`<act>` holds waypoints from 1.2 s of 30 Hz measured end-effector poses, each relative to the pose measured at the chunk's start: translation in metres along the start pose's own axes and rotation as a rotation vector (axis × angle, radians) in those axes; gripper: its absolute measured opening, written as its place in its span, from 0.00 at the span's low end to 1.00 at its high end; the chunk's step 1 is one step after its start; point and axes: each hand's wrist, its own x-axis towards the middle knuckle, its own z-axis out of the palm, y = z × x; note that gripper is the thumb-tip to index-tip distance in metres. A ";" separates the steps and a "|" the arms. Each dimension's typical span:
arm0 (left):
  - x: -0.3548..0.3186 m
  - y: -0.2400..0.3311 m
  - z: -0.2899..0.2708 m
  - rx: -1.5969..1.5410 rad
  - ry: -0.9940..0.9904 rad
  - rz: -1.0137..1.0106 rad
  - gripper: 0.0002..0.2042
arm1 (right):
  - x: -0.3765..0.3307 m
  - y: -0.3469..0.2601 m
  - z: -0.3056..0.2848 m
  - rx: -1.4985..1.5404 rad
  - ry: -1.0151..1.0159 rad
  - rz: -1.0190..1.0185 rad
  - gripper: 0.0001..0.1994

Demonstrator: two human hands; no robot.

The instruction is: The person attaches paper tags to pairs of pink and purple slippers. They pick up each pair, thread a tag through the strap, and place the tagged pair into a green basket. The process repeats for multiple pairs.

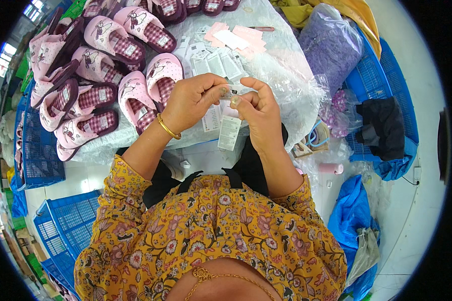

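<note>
Over the near edge of the covered table, my left hand and my right hand meet, thumbs and fingertips pinching a small white tag between them. From beneath the right fingers hangs a long white label with printed lines. Another printed label shows just left of it, partly behind my hands. Beside my left wrist lies a pair of pink slippers with checked insoles and dark soles. Beyond my hands, several white tags lie in a loose pile.
More pink slippers are heaped at the left. Pink and white cards lie on the plastic sheet. Blue crates flank the table, with a purple bag at the right. A pink roll is below the table's right side.
</note>
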 end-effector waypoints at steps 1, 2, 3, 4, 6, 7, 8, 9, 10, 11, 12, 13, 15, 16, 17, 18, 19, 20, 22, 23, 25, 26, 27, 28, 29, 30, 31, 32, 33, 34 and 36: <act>-0.001 0.000 0.001 0.003 0.004 0.008 0.08 | -0.001 0.000 -0.001 -0.005 -0.001 -0.002 0.21; -0.002 0.000 0.001 0.009 0.008 0.017 0.08 | -0.002 0.001 -0.002 -0.010 -0.003 -0.006 0.21; -0.003 0.001 0.001 0.015 0.010 0.019 0.08 | -0.003 0.000 -0.002 0.000 0.002 -0.003 0.21; -0.004 0.003 0.001 0.021 0.011 0.022 0.08 | -0.004 -0.001 -0.001 0.010 0.006 -0.001 0.20; -0.006 0.004 0.001 0.027 0.017 0.024 0.08 | -0.006 -0.003 0.000 0.020 0.012 0.002 0.19; -0.007 0.003 0.002 0.024 0.020 0.024 0.07 | -0.006 -0.003 0.000 0.019 0.014 0.002 0.19; -0.008 0.003 0.002 0.021 0.025 0.023 0.07 | -0.006 -0.003 0.001 0.018 0.015 0.002 0.19; -0.009 0.001 0.002 0.003 0.032 0.016 0.07 | -0.007 -0.003 0.001 0.012 0.014 -0.003 0.18; -0.010 0.000 0.003 -0.015 0.040 0.010 0.07 | -0.008 -0.003 0.001 0.007 0.013 -0.007 0.18; -0.011 -0.001 0.004 -0.035 0.046 0.003 0.07 | -0.009 -0.003 0.001 0.001 0.014 -0.011 0.18; -0.012 0.000 0.004 -0.006 0.040 0.006 0.07 | -0.009 -0.003 0.001 -0.002 0.013 -0.014 0.18; -0.013 0.002 0.003 0.023 0.035 0.009 0.07 | -0.009 -0.002 0.002 -0.005 0.012 -0.017 0.17; -0.015 0.006 0.003 0.135 0.030 0.094 0.07 | -0.010 -0.003 0.003 -0.013 0.009 -0.003 0.16; -0.016 0.007 0.002 0.220 0.032 0.174 0.07 | -0.011 -0.005 0.004 -0.016 0.007 0.015 0.15; -0.018 0.008 -0.001 0.314 0.040 0.250 0.07 | -0.010 -0.006 0.006 -0.015 -0.008 0.033 0.14; -0.021 0.009 -0.001 0.281 0.039 0.273 0.07 | -0.011 -0.005 0.007 -0.020 0.003 0.037 0.13; -0.023 0.010 0.001 0.249 0.039 0.295 0.07 | -0.013 -0.003 0.005 -0.025 0.012 0.042 0.11; -0.026 0.011 0.001 0.219 0.041 0.318 0.07 | -0.015 -0.001 0.004 -0.029 0.019 0.044 0.10; -0.035 0.014 -0.002 -0.064 -0.033 0.031 0.09 | -0.023 0.000 0.002 -0.077 -0.031 0.021 0.07; -0.039 0.007 -0.001 -0.213 -0.063 -0.116 0.09 | -0.027 0.000 0.002 -0.098 -0.058 0.041 0.06; -0.047 0.003 -0.001 -0.410 -0.152 -0.266 0.09 | -0.036 -0.001 0.001 -0.153 -0.099 0.075 0.06; -0.051 0.002 0.000 -0.422 -0.173 -0.268 0.08 | -0.040 0.000 0.002 -0.149 -0.106 0.093 0.06; -0.056 0.000 0.001 -0.433 -0.194 -0.269 0.08 | -0.044 0.000 0.004 -0.145 -0.113 0.110 0.07; -0.061 -0.001 0.002 -0.445 -0.215 -0.270 0.07 | -0.048 0.000 0.006 -0.142 -0.120 0.128 0.07; -0.065 -0.002 0.003 -0.433 -0.188 -0.240 0.06 | -0.052 0.003 0.005 -0.135 -0.123 0.133 0.08; -0.068 -0.001 0.001 -0.272 -0.152 -0.140 0.06 | -0.055 0.004 0.006 -0.200 -0.133 0.109 0.08; -0.072 0.001 -0.003 -0.110 -0.114 -0.041 0.05 | -0.059 0.005 0.007 -0.264 -0.143 0.085 0.08; -0.074 0.005 -0.006 0.052 -0.076 0.056 0.05 | -0.062 0.005 0.007 -0.327 -0.153 0.061 0.09; -0.076 0.008 -0.010 0.124 -0.032 0.107 0.06 | -0.063 0.004 0.007 -0.415 -0.154 0.022 0.09; -0.079 0.011 -0.015 0.138 -0.036 0.125 0.06 | -0.064 0.001 0.007 -0.503 -0.156 -0.018 0.09; -0.085 0.013 -0.023 0.167 -0.048 0.164 0.06 | -0.066 -0.004 0.017 -0.497 -0.152 -0.022 0.10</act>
